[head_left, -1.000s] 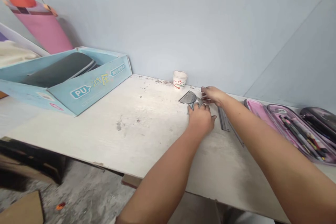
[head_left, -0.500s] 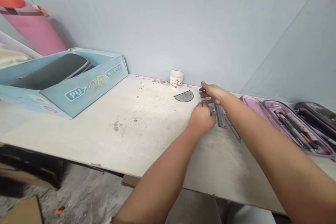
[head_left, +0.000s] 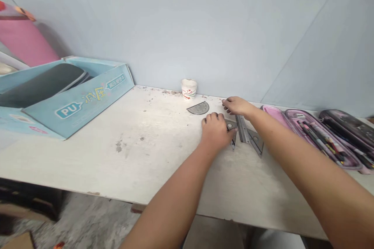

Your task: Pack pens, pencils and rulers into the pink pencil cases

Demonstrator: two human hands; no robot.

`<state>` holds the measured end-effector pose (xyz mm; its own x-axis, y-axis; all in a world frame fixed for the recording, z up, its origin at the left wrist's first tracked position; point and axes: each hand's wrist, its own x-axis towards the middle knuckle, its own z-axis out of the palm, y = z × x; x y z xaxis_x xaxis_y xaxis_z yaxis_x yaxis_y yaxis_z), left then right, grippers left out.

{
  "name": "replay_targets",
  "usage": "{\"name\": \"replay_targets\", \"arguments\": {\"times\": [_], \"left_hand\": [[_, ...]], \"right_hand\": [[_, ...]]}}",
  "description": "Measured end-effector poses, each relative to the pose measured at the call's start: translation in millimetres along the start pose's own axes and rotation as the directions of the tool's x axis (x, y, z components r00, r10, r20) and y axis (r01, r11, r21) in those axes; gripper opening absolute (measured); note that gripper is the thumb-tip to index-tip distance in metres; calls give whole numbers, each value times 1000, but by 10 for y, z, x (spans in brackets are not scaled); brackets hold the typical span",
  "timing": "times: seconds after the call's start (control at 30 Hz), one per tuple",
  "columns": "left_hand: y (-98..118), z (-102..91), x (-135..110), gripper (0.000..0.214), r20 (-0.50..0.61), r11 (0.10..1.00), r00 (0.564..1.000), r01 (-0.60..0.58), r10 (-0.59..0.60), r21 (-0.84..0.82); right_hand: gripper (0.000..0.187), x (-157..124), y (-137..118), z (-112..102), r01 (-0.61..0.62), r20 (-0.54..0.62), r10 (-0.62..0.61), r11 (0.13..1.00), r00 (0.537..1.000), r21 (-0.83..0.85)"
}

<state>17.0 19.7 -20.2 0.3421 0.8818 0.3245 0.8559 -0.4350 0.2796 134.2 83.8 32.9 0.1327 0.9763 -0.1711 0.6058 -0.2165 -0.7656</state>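
My left hand (head_left: 215, 131) is palm down on the table with fingers bent, gripping a grey set square (head_left: 233, 125). Its thumb lies across the set square, and the hand covers the left part. My right hand (head_left: 237, 106) hovers at the far end of a grey ruler (head_left: 243, 130), its fingers loosely apart and nothing visible in them. Right of the ruler, a second set square (head_left: 256, 140) lies partly under the right forearm. A semicircular protractor (head_left: 198, 108) rests flat beyond my left hand.
Near the wall stands a white paper cup (head_left: 189, 88) with red marks. A light-blue cardboard box (head_left: 96, 101) with a dark case inside is at left. An unzipped pink pencil case (head_left: 324, 140) with pens lies at right. The white table's (head_left: 117, 175) front edge is nearest me.
My left hand has moved slightly left and down, and the set square beneath it now shows more clearly. My right hand's fingers have lowered and drawn closer together. The view has shifted right.
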Motion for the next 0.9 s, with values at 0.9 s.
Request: {"name": "replay_targets", "arguments": {"times": [0.9], "left_hand": [[-3, 90, 8, 74, 20, 999, 999, -34, 33, 33]], "right_hand": [[43, -480, 22, -47, -29, 152, -63, 843, 986, 537]]}}
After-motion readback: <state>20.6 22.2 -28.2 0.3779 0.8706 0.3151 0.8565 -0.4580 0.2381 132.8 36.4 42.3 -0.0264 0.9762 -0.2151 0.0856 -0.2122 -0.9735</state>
